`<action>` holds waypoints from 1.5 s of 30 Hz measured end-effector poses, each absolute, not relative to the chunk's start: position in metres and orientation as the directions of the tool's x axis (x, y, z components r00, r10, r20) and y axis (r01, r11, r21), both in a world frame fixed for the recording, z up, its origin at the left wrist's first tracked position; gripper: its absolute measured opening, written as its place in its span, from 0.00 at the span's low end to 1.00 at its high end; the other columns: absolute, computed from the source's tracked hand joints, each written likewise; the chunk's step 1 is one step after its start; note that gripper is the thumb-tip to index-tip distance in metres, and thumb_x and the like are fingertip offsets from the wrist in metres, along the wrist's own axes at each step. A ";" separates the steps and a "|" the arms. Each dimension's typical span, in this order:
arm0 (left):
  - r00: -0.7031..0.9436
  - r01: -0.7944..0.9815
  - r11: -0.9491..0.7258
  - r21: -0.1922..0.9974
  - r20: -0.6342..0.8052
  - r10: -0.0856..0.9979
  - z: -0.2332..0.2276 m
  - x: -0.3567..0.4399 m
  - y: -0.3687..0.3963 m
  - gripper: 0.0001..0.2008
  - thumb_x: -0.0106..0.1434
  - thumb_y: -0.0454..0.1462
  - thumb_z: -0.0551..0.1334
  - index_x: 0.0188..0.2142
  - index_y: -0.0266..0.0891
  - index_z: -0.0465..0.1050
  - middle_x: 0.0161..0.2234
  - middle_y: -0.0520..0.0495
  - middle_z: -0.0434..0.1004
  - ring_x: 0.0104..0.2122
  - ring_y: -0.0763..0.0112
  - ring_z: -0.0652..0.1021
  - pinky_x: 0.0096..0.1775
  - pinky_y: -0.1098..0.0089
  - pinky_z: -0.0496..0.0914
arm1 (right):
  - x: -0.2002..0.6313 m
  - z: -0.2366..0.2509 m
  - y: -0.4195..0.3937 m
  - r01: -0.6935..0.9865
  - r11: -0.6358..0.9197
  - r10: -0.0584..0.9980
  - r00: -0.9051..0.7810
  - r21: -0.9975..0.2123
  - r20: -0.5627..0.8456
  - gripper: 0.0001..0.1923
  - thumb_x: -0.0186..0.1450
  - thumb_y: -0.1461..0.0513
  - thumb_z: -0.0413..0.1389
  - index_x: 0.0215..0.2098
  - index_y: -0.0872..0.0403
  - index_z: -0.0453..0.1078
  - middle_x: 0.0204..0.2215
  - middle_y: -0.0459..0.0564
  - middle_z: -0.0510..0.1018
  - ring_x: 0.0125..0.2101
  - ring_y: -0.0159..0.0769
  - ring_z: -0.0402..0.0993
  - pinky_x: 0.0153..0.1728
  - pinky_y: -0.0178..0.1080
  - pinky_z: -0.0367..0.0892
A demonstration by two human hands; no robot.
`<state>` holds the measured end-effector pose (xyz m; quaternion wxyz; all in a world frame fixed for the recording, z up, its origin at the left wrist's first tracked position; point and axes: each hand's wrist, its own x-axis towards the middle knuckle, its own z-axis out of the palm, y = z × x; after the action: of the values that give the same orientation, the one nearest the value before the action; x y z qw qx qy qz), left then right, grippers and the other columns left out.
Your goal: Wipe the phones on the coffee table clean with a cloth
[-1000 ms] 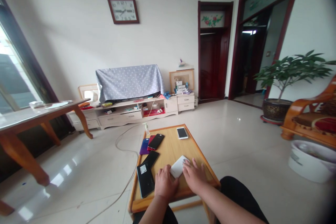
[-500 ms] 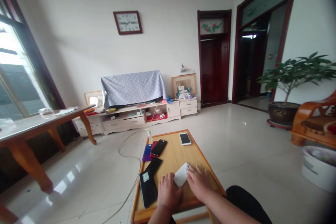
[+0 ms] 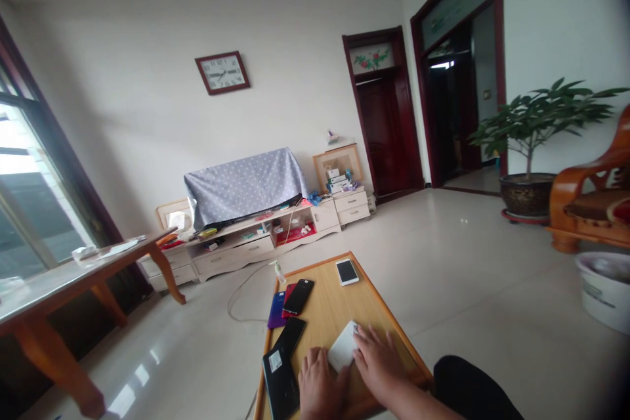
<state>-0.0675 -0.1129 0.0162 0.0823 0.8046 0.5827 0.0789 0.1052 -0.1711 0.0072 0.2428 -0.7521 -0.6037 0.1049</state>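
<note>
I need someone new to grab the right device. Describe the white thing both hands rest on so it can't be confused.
Start at the low wooden table in the foreground. Near its closest edge, the left hand and right hand lie on either side of a flat white device. The dark phones line the table's left edge, and the other white phone lies alone at the far end, dark screen up.

White walls, clock [image 3: 222, 72], glossy tiled floor [image 3: 467, 275], draped TV cabinet [image 3: 246, 236], dark red doors [image 3: 386, 125], potted plant [image 3: 534, 138].

Six phones [image 3: 298, 296] on one low table [image 3: 339, 305]; two hands [image 3: 319, 388]; one clock [image 3: 222, 72].
</note>
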 end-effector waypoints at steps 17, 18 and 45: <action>0.260 0.871 -0.257 0.419 0.051 0.964 0.030 -0.039 -0.127 0.20 0.55 0.43 0.64 0.46 0.42 0.64 0.44 0.42 0.77 0.46 0.58 0.77 0.45 0.65 0.66 | 0.122 -0.007 -0.175 0.729 -0.022 0.906 0.304 -0.684 0.295 0.27 0.66 0.65 0.47 0.61 0.53 0.71 0.63 0.57 0.71 0.64 0.48 0.65 0.67 0.52 0.51; 0.275 0.827 -0.264 0.497 0.052 0.960 0.027 -0.040 -0.129 0.21 0.56 0.41 0.63 0.47 0.42 0.63 0.42 0.44 0.78 0.43 0.60 0.78 0.43 0.66 0.67 | 0.124 -0.007 -0.175 0.695 -0.013 0.887 0.339 -0.719 0.313 0.25 0.66 0.65 0.48 0.58 0.54 0.74 0.61 0.58 0.74 0.62 0.48 0.68 0.64 0.49 0.56; 0.352 0.678 -0.405 0.614 0.212 0.912 0.007 -0.073 -0.135 0.15 0.70 0.47 0.51 0.46 0.45 0.71 0.40 0.42 0.81 0.43 0.59 0.79 0.45 0.65 0.68 | 0.095 0.034 -0.146 0.594 0.111 0.864 0.338 -0.797 0.373 0.10 0.66 0.66 0.51 0.32 0.50 0.73 0.34 0.49 0.76 0.37 0.38 0.74 0.41 0.37 0.65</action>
<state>-0.0726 -0.1348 0.0066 0.2165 0.7932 0.5009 0.2702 0.0952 -0.1460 0.0337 0.4935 -0.6523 -0.5587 0.1371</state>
